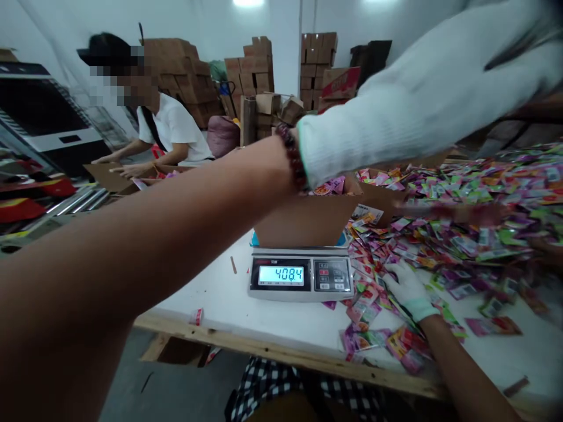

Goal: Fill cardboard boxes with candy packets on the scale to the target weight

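Reaching across the box (pixel 308 220) on the scale (pixel 301 275), risking a skewed weight.
Left hand (pixel 422 88), gloved, is crossing overhead, grip unreadable; right hand (pixel 407 287) is pressing flat, open, on packets (pixel 461 234) spilling toward the surface (pixel 229 299) edge; some could slide off.

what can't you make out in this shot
Head view only:
- Left hand in white knit glove: fingers run off the right edge, grip unknown.
- Brown cardboard box on the grey digital scale: the forearm hides most of its contents.
- Colourful sachets: print blurred.
- Right hand in white glove: presses sachets, grasp unclear.
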A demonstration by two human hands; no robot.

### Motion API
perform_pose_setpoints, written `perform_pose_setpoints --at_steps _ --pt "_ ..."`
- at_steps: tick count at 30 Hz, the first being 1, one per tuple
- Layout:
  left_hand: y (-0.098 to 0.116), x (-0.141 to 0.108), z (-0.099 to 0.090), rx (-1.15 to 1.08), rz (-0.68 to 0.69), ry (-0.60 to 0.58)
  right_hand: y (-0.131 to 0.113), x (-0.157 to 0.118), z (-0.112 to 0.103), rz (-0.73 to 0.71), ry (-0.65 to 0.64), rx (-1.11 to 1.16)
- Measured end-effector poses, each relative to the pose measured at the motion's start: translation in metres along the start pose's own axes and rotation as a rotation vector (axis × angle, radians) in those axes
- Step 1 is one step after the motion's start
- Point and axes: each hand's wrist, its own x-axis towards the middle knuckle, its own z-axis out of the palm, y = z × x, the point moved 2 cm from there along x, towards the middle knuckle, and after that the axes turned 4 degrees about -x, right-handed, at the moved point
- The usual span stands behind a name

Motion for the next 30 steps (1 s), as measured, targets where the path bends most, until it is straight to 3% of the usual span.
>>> perform_pose_setpoints --at_steps 7,10,13,17,21,23,26,30 --pt "-0.057 -0.039 -0.023 0.083 0.133 -0.046 -0.003 0.000 0.001 0.046 -0.020 0.028" --pt "-0.067 -0.043 -0.023 0.057 0.185 0.018 -0.007 0.001 -0.002 0.060 -0.028 0.045" --pt "-0.074 -0.042 -0.021 0.070 0.143 0.025 -0.009 0.001 -0.005 0.062 -0.018 0.053" --pt "-0.087 -0.034 -0.017 0.192 0.068 -0.048 -0.009 0.000 -0.005 0.057 -0.010 0.040" --pt "-0.102 -0.029 -0.009 0.305 -0.001 -0.264 -0.008 0.001 -0.004 0.036 -0.003 0.034" --pt "-0.108 -0.029 -0.008 0.338 -0.046 -0.305 -0.008 0.001 -0.003 0.029 0.003 0.036" --pt "-0.108 -0.028 -0.015 0.328 -0.054 -0.195 -0.009 0.001 -0.002 0.037 0.005 0.043" --pt "-0.086 -0.024 -0.029 0.152 -0.042 0.116 -0.010 0.000 -0.002 0.051 0.001 0.036"
